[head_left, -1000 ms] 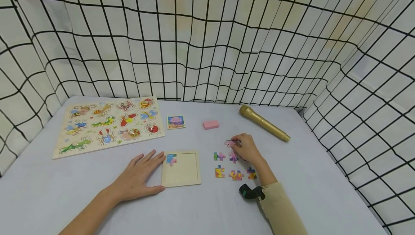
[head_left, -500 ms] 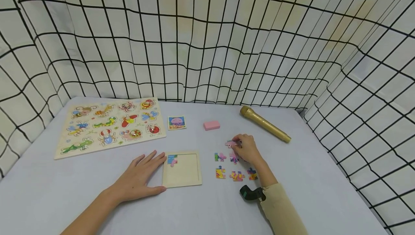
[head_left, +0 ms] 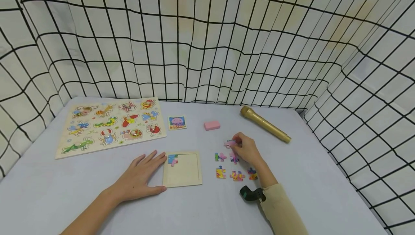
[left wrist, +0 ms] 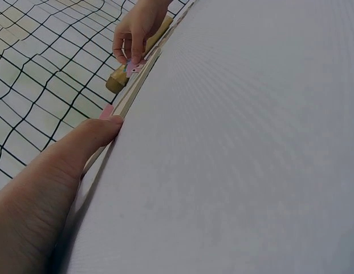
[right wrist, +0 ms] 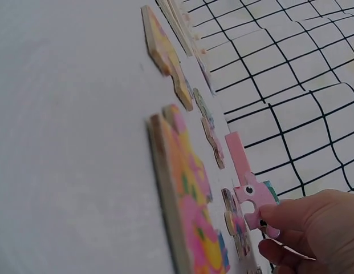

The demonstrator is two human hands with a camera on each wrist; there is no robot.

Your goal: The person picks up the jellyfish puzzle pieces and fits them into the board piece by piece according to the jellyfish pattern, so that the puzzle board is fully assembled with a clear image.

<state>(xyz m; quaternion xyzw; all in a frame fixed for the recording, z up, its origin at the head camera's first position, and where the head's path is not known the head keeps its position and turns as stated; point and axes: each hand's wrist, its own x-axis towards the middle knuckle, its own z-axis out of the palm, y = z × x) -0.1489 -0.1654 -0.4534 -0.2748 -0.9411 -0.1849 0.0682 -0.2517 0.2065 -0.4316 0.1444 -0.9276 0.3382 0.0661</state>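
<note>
1. Here's the right hand (head_left: pixel 247 150), over the right half of the white-clothed table (head_left: pixel 201 213), thumb and fingers pinching a flat pink puzzle piece with printed eyes (right wrist: pixel 259 197); the piece is tilted, and whether it touches the cloth I cannot tell.
2. Over to the left hand (head_left: pixel 139 177): fingers spread and straight, gripping nothing, fingertips and thumb against the left edge of a square, pale wooden tray (head_left: pixel 181 174).
3. In that tray's far left corner sits a blue-and-pink jigsaw piece (head_left: pixel 170 159).
4. Right of the tray, colourful loose jigsaw pieces (head_left: pixel 237 176) lie in rows, partly hidden by the right hand.
5. Along the table's far edge, left to right: a pale wooden board with painted insects (head_left: pixel 118 131) at the far left corner, a small square sea-creature card (head_left: pixel 177 122), a pink rectangular block (head_left: pixel 212 125), and a gold microphone-shaped stick (head_left: pixel 266 124) towards the far right corner.
</note>
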